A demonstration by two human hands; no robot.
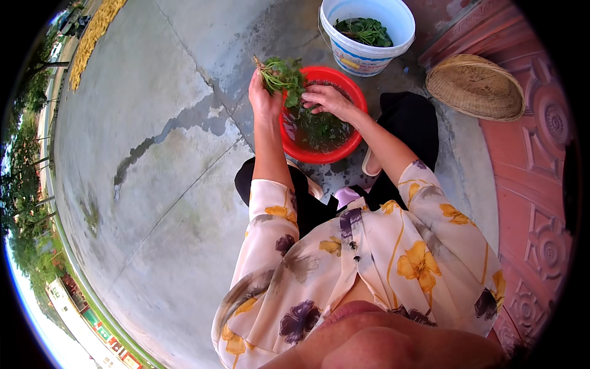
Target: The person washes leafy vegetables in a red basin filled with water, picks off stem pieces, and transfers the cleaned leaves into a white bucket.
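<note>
My left hand [266,98] grips a bunch of leafy greens [284,79] by the stems, with the pale root ends pointing up. The bunch is held above the left rim of a red plastic basin [357,94]. Over the basin, my right hand [328,100] has its fingers slightly bent and apart, close to the leaf tips. Whether they touch the leaves is hard to tell. No object shows in that hand. Water with loose green leaves [322,130] in it fills much of the basin.
A white plastic bucket [364,57] holding more greens [364,32] stands beyond the basin. To the right, a woven basket [477,87] leans near a red ornamented wall [521,152]. The concrete floor [184,221] has wet patches. Yellow produce [94,39] lies spread far left.
</note>
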